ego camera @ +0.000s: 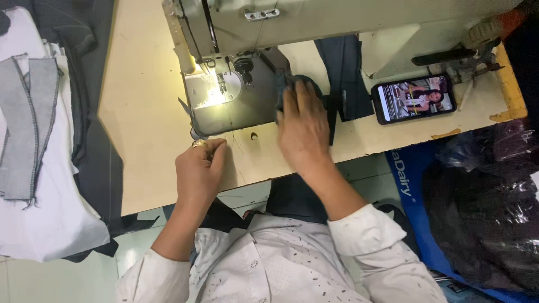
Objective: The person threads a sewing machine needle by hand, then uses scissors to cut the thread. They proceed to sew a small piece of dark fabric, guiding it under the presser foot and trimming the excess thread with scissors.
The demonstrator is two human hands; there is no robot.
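My left hand point(199, 171), with a ring on one finger, rests on the cream table point(146, 118) with its fingers curled and pinched near a thin thread, just below the sewing machine's lit metal bed point(224, 98). My right hand point(303, 126) lies flat on a small piece of dark blue fabric point(283, 84) beside the machine bed. More dark fabric point(342, 73) hangs over the table behind that hand. The needle area point(222, 78) is lit by the machine lamp.
A phone point(414, 99) with a lit screen lies on the table at right. Grey fabric pieces point(28, 123) lie on white cloth at far left, over dark cloth. A blue bag point(412, 185) and dark plastic-wrapped bundles point(488, 213) sit at right.
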